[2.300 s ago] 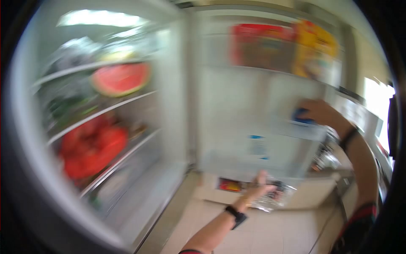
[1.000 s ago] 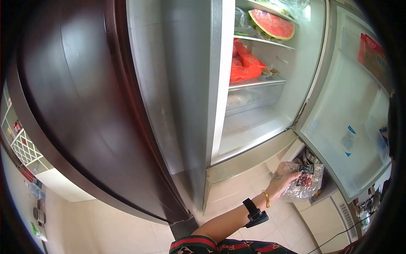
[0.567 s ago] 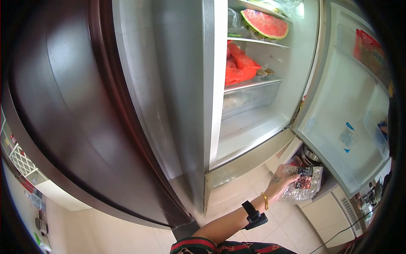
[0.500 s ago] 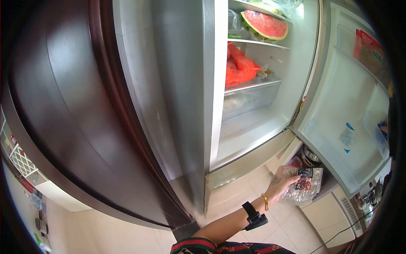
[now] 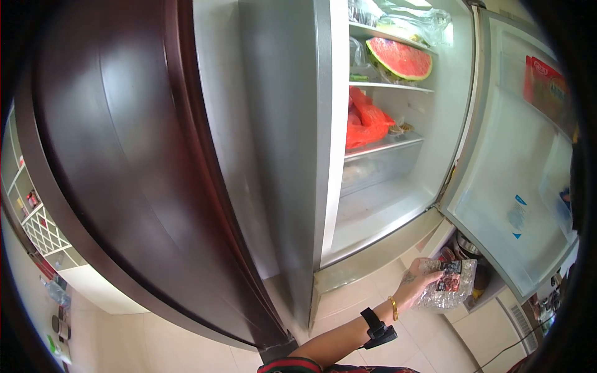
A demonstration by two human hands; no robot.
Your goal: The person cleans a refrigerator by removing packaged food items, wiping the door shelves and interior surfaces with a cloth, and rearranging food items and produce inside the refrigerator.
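Observation:
My left hand (image 5: 418,285), with a gold bracelet and a black strap at the wrist, grips a clear crinkled plastic package (image 5: 453,292) with a dark printed label, thumb on top. The package is below the open fridge, near the lower edge of the fridge door (image 5: 497,168). Inside the fridge are a cut watermelon (image 5: 401,59) on a shelf and a red plastic bag (image 5: 368,127) on the shelf beneath it. My right hand is out of the picture.
A dark brown door (image 5: 124,155) fills the left side. A red packet (image 5: 547,90) sits in the fridge door's upper rack. Beyond the package is an open cabinet (image 5: 491,289) holding pots. A cable (image 5: 507,349) hangs at the lower right.
My right hand, earlier at the fridge door rack with something blue, has gone out of view. The view has swung left, then tilted slightly upward. My left hand still holds the package.

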